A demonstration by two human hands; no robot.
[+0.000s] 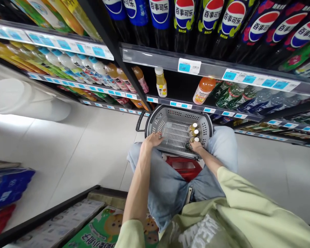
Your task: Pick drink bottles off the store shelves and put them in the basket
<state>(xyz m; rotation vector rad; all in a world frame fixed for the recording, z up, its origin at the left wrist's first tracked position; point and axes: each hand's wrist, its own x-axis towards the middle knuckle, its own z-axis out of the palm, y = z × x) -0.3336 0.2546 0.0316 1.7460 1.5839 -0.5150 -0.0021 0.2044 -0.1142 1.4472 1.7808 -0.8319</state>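
Note:
A grey plastic shopping basket [167,111] stands between my knees, against the shelf front. My left hand [155,138] reaches over the basket's near left corner, fingers stretched inward with nothing seen in them. Three white-capped bottles of yellowish drink [194,130] stand in a row along the basket's right side. At the nearest of them is my right hand [196,147], its fingers curled about the bottle, whose lower part is hidden. Something small and dark shows beside those fingers; I cannot make out what it is.
On the lower shelf stand a lone white-capped yellow bottle [161,82] and an orange drink bottle [203,90]. Cola bottles [184,13] line the shelf above. A red frame [184,167] lies under the basket. White buckets [20,98] stand left; a carton [103,229] is behind.

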